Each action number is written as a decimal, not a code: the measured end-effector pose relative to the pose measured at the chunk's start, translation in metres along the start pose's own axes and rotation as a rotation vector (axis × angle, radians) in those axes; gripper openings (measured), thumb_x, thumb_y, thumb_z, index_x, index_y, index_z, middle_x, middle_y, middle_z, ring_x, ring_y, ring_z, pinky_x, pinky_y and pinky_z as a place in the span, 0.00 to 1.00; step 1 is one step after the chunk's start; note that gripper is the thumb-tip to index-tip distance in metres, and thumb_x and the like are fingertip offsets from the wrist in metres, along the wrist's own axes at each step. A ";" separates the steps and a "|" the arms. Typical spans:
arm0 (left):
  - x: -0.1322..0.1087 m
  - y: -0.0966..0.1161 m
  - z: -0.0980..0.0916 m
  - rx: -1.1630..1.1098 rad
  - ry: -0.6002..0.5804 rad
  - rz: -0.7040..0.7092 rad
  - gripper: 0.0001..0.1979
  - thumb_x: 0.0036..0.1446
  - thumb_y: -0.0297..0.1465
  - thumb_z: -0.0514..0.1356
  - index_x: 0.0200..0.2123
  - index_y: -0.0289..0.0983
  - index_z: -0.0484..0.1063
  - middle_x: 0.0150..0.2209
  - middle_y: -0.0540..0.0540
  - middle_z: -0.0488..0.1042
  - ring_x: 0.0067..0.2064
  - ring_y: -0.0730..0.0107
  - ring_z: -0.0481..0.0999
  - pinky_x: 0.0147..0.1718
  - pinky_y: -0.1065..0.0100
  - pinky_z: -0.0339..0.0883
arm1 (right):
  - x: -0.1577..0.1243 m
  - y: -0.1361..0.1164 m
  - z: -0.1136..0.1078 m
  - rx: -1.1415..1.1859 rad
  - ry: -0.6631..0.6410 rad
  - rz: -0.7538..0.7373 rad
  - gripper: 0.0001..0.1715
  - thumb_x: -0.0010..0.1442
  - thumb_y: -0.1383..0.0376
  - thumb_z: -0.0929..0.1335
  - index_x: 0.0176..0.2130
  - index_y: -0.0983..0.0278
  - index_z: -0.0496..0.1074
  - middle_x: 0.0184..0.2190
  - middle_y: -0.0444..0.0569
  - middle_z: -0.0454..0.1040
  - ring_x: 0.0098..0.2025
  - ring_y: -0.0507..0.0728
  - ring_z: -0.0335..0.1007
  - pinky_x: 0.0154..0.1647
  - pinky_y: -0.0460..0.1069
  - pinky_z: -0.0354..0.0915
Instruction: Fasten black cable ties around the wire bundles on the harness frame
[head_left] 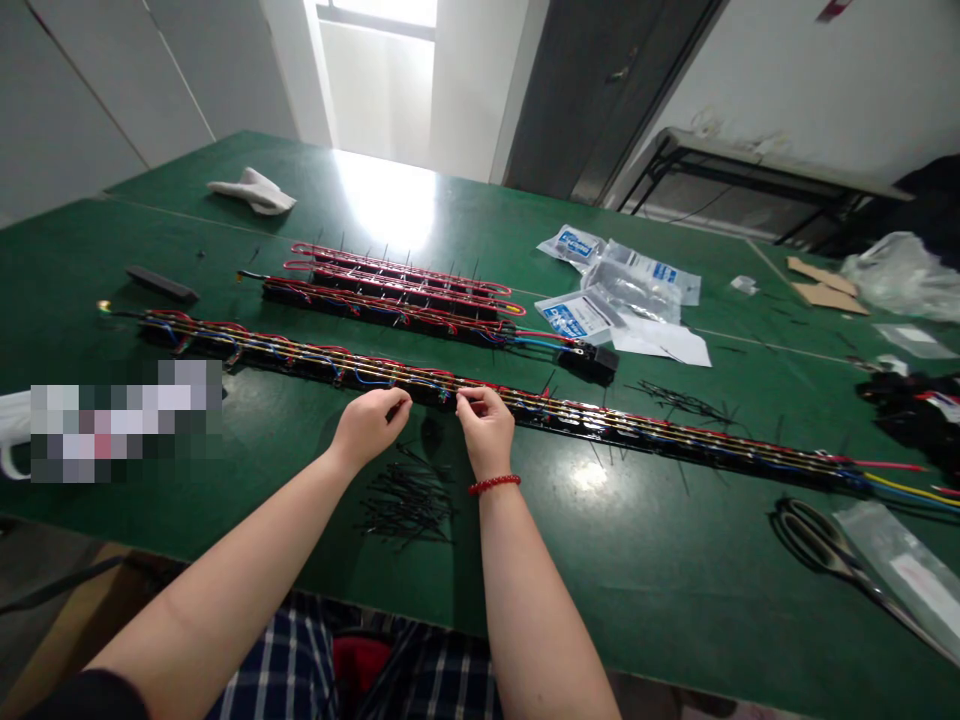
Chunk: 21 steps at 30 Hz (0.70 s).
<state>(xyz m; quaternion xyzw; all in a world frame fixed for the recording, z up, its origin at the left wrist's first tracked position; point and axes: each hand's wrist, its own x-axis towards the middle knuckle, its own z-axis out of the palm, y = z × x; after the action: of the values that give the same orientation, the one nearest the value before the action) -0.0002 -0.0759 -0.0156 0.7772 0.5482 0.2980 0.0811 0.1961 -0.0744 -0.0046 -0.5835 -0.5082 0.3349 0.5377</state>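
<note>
Wiring harness (570, 414) crosswise on table (660, 570); left hand (367, 425), right hand (486, 428) pinching it.

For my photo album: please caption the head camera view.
Left hand and right hand pinch a wire harness on a green table.

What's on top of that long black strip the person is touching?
Along the long black strip run red, blue and yellow wires, with black cable ties. The left hand and right hand touch them. The wires and hands cover the strip's surface beneath, so that can't be seen.
</note>
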 end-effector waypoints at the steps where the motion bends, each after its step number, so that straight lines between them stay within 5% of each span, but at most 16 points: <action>1: 0.000 0.000 0.000 0.000 0.000 -0.001 0.10 0.64 0.34 0.54 0.37 0.39 0.74 0.33 0.47 0.79 0.34 0.68 0.76 0.34 0.68 0.65 | 0.000 -0.001 0.000 -0.001 0.001 0.000 0.11 0.55 0.57 0.69 0.33 0.62 0.77 0.30 0.46 0.79 0.29 0.53 0.73 0.34 0.48 0.69; 21: 0.000 0.001 -0.001 -0.006 -0.011 -0.015 0.10 0.64 0.34 0.54 0.36 0.39 0.74 0.34 0.46 0.79 0.35 0.66 0.76 0.35 0.68 0.65 | 0.001 0.002 0.000 -0.007 -0.005 0.000 0.12 0.54 0.57 0.69 0.33 0.62 0.76 0.29 0.45 0.78 0.29 0.53 0.72 0.33 0.48 0.68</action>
<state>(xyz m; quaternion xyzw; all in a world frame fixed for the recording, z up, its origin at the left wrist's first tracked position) 0.0004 -0.0766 -0.0143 0.7743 0.5528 0.2949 0.0887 0.1969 -0.0732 -0.0067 -0.5845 -0.5105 0.3345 0.5346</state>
